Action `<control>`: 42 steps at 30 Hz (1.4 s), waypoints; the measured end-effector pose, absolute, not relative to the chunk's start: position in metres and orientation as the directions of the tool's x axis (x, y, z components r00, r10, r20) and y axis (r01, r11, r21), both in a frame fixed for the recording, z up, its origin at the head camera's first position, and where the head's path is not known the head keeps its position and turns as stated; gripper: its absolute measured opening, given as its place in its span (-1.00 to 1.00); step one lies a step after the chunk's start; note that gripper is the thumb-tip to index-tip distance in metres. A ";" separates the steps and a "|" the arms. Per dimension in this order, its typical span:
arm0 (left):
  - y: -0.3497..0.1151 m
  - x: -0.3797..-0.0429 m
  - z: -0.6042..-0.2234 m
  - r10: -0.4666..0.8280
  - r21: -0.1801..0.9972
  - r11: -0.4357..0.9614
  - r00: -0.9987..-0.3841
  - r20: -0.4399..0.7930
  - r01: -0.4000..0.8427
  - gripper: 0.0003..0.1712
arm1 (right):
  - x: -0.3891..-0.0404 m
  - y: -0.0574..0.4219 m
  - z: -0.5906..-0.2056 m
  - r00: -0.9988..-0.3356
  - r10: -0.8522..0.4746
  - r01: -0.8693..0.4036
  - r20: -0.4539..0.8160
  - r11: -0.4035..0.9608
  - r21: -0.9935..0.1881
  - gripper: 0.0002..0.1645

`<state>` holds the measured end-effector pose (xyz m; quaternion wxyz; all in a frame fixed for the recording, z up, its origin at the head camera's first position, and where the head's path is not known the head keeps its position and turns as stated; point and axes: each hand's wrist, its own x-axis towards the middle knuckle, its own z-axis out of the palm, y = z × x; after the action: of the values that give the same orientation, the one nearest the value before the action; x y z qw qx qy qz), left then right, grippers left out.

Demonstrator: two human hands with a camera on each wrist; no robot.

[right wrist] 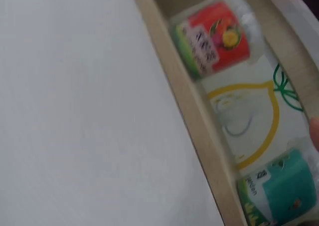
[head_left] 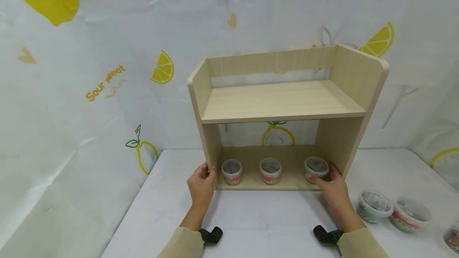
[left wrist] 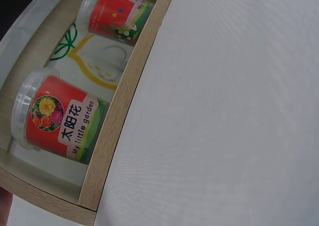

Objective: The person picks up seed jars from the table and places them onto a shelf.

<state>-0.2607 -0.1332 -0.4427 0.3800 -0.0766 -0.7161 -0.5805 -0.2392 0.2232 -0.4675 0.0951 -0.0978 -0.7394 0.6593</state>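
A light wooden two-tier shelf (head_left: 283, 98) stands on the table, tilted a little in the head view. My left hand (head_left: 201, 186) grips the lower front edge of its left side panel. At the right end of the bottom board, my right hand (head_left: 333, 190) holds a clear-lidded plastic tub (head_left: 317, 165) between thumb and fingers. Its label shows teal in the right wrist view, where only a fingertip (right wrist: 314, 132) is visible. Two tubs with red labels, a left one (left wrist: 57, 117) and a middle one (head_left: 270, 171), stand upright on the same board.
Right of the shelf on the white table (head_left: 258, 226) stand a green-labelled tub (head_left: 373, 207), a red-labelled tub (head_left: 408, 215) and another dark tub (head_left: 452, 239) cut by the frame edge. Behind the shelf hangs a lemon-print sheet (head_left: 125, 51).
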 end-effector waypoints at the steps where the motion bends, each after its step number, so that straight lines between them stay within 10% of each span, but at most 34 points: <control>1: -0.133 -0.261 -0.443 -0.330 0.772 0.313 -0.699 0.635 0.553 -0.77 | -0.237 0.223 -0.466 -0.961 0.275 0.045 -0.017 0.096 -0.994 0.21; 9: -0.132 -0.261 -0.444 -0.333 0.770 0.310 -0.695 0.638 0.558 -0.76 | -0.205 0.219 -0.441 -0.956 0.245 0.168 -0.159 0.014 -0.986 0.28; 17: -0.136 -0.277 -0.461 -0.343 0.760 0.344 -0.680 0.648 0.552 -0.76 | -0.153 0.242 -0.417 -0.986 0.159 0.032 -0.043 -0.068 -0.997 0.15; 30: -0.141 -0.281 -0.472 -0.341 0.766 0.320 -0.687 0.642 0.558 -0.76 | -0.126 0.324 -0.414 -0.906 0.394 0.179 0.157 0.689 -0.702 0.20; 42: -0.132 -0.261 -0.444 -0.329 0.761 0.341 -0.689 0.646 0.552 -0.77 | -0.140 0.336 -0.458 -0.911 0.040 -0.157 0.411 0.887 -0.433 0.09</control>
<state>-0.2613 -0.1322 -0.4445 0.3869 -0.0774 -0.7216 -0.5688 -0.1404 0.3356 -0.4581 0.2092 0.0310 -0.9487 0.2352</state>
